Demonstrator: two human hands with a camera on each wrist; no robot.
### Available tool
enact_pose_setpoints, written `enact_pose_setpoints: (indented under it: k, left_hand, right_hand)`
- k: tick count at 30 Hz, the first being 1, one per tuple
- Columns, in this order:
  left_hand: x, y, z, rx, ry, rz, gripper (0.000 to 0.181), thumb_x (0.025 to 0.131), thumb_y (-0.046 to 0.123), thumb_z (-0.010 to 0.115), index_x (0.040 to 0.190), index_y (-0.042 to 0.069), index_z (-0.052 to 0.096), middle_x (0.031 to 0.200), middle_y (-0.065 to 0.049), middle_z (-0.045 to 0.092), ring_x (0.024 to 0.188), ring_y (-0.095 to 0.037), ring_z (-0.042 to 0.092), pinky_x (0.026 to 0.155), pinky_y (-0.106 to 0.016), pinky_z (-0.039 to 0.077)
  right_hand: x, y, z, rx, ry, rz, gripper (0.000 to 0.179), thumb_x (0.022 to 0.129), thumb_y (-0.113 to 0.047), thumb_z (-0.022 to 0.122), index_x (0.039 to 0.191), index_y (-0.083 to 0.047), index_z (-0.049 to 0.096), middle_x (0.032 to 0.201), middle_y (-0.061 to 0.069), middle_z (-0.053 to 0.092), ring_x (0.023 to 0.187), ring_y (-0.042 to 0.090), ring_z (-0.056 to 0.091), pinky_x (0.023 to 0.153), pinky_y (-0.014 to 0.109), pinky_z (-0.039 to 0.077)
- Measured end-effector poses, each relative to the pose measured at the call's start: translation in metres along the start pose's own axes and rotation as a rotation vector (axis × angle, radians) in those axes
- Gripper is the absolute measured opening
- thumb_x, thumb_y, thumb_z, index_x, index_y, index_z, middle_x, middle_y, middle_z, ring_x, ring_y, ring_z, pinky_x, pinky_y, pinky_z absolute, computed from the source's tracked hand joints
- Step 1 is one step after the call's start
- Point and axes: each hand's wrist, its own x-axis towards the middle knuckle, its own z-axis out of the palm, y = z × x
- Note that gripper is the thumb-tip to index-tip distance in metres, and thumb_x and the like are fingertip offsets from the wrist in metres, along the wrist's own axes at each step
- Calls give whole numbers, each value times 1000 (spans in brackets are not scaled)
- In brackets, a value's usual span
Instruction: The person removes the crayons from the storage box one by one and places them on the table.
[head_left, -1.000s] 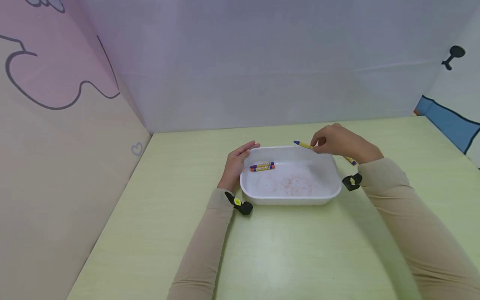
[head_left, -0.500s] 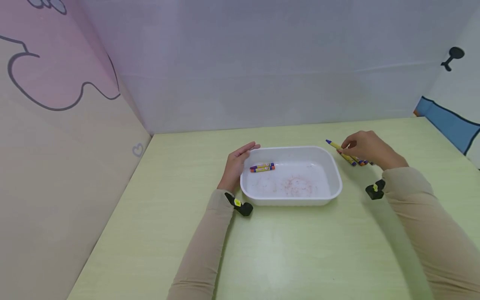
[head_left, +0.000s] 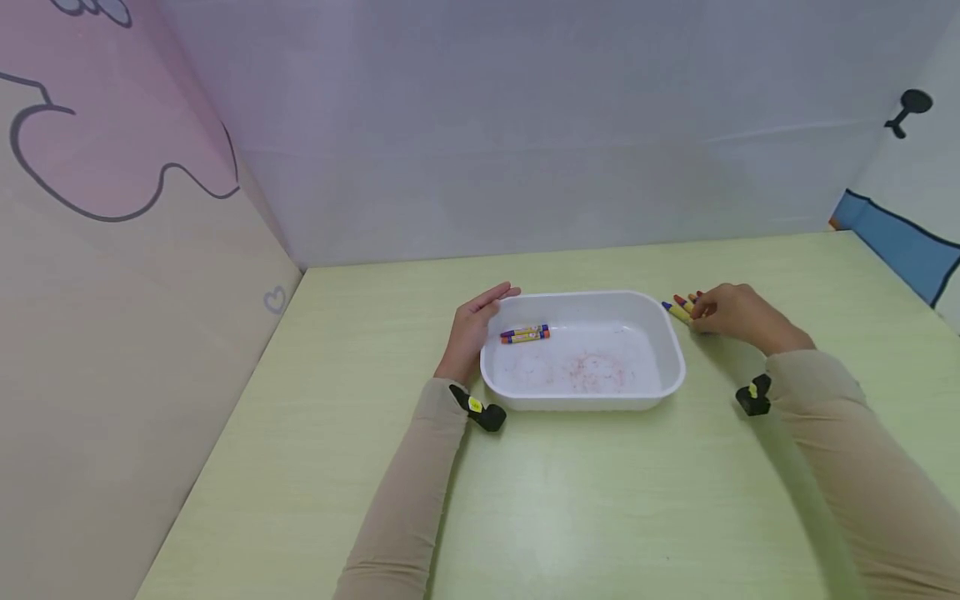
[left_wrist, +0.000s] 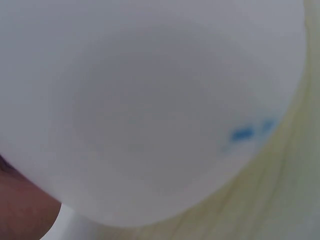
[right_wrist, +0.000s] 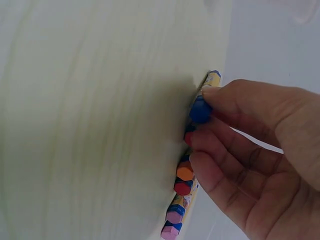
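My right hand (head_left: 738,318) pinches a blue crayon (right_wrist: 201,111) with a yellow wrapper between thumb and fingers, low over the table right of the tray. Beside it, partly hidden by the hand in the head view, lies a row of crayons, among them an orange crayon (right_wrist: 185,171) and a pink crayon (right_wrist: 171,232). My left hand (head_left: 471,333) rests against the left side of the white tray (head_left: 577,402), fingers straight by its far left corner. Inside the tray, at the left, a purple crayon (head_left: 524,330) and an orange-tipped crayon (head_left: 525,338) lie side by side.
The pale wooden-looking table (head_left: 562,500) carries the tray near its middle. A plain light back wall (head_left: 525,167) rises behind the far edge, and a side wall (head_left: 135,333) with drawn shapes stands on the left. Reddish marks stain the tray's floor.
My right hand has carried the blue crayon rightward from the tray's far rim and lowered it beside the other crayons, turning it alongside them. The left hand and tray have stayed put.
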Motion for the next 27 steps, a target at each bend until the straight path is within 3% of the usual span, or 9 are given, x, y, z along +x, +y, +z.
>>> enact_pose_setpoints:
  k: [10, 15, 22, 27]
  left_hand:
    - [-1, 1, 1, -12, 7, 3, 34, 100, 11, 46, 131, 13, 60, 129, -4, 64, 125, -11, 54, 106, -29, 44]
    - [0, 1, 0, -5, 2, 4, 36, 100, 11, 45, 134, 9, 57, 130, -5, 64, 126, -13, 54, 106, -29, 44]
    - [-1, 2, 0, 4, 8, -6, 34, 100, 12, 46, 131, 14, 60, 128, -1, 65, 125, -11, 55, 105, -29, 44]
    - [-1, 2, 1, 6, 3, -15, 36, 101, 13, 45, 134, 11, 57, 129, -2, 64, 126, -12, 54, 106, -29, 44]
  right_hand:
    - [-2, 2, -1, 1, 2, -4, 25, 87, -18, 67, 101, 4, 69, 97, 20, 68, 88, 30, 59, 74, 44, 48]
    - [-3, -2, -9, 16, -2, 9, 27, 88, -20, 67, 103, 4, 68, 96, 21, 68, 80, 25, 62, 66, 39, 51]
    - [-4, -21, -24, 39, 14, -11, 31, 92, -21, 62, 110, 4, 66, 99, 21, 68, 72, 21, 62, 59, 34, 50]
    - [-2, -42, -31, 27, 56, -46, 28, 92, -22, 62, 107, 1, 68, 93, 14, 70, 78, 25, 63, 65, 37, 49]
